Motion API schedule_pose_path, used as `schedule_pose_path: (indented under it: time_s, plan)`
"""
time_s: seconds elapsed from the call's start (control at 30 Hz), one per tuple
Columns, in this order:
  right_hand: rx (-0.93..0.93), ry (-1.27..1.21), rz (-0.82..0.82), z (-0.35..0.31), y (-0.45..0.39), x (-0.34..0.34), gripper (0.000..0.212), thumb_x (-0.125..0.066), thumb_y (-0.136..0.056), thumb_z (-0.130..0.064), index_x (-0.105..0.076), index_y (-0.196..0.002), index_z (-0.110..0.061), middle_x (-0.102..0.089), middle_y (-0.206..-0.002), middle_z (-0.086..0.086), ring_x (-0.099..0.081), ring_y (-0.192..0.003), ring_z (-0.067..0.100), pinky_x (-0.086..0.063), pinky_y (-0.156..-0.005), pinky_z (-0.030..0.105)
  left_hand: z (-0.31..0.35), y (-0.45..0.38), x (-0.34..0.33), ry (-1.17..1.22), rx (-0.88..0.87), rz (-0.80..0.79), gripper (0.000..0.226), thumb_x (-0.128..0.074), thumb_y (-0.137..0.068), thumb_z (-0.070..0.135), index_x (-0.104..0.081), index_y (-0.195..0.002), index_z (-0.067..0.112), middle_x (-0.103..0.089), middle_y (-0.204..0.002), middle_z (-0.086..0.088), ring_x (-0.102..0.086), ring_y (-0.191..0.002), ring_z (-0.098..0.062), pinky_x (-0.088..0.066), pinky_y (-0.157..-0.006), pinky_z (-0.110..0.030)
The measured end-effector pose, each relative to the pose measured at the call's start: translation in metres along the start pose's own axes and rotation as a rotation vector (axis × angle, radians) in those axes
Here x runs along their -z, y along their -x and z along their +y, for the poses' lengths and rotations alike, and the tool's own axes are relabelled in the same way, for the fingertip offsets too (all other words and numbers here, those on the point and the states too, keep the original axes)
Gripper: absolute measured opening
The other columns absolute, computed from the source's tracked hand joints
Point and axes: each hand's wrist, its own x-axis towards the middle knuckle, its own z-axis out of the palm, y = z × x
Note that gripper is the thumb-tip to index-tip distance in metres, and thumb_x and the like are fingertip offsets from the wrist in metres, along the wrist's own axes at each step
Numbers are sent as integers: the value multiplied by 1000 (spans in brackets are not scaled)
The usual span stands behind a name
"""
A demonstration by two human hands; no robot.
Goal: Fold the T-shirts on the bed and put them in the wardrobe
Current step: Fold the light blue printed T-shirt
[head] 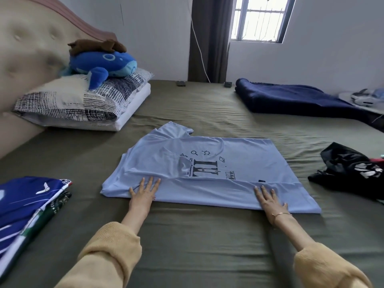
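A light blue T-shirt (245,163) with a dark print lies spread on the olive green bed (187,235), its near strip folded over toward the middle. My left hand (143,194) lies flat on the folded strip near the shirt's left end, fingers straight. My right hand (270,200) presses flat on the same strip toward the right, a thin bracelet on its wrist. A crumpled black T-shirt (351,173) with a white print sits at the right. At the left edge lies a stack of folded blue, white and green shirts (27,206).
Patterned pillows (83,102) with a blue plush whale (104,63) and a brown plush toy (97,45) sit by the padded headboard at the back left. A folded navy blanket (301,100) lies at the back right. Behind are a curtain, a window and a wall.
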Motion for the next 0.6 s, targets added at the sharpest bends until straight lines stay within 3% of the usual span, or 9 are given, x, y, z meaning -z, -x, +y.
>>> schedule_pose_path:
  time_s: [0.27,0.6]
  plan:
    - [6,20,-70,3,54,-10,70,-32,-100,-9,14,-148,-30,19,-157,-1,11,-146,29,-15,-111,57,0,68,-17,1,32,-67,77,-37,-100,5,18,-148,27,25,-156,2,13,-146,-26,-11,-114,-58]
    - [55,25,-81,16,121,-35,64,-29,-101,-21,13,-148,-30,15,-158,0,9,-146,27,-13,-113,54,7,147,-33,10,65,-152,69,-33,-103,18,18,-148,27,23,-157,2,12,-146,-25,-13,-114,-57]
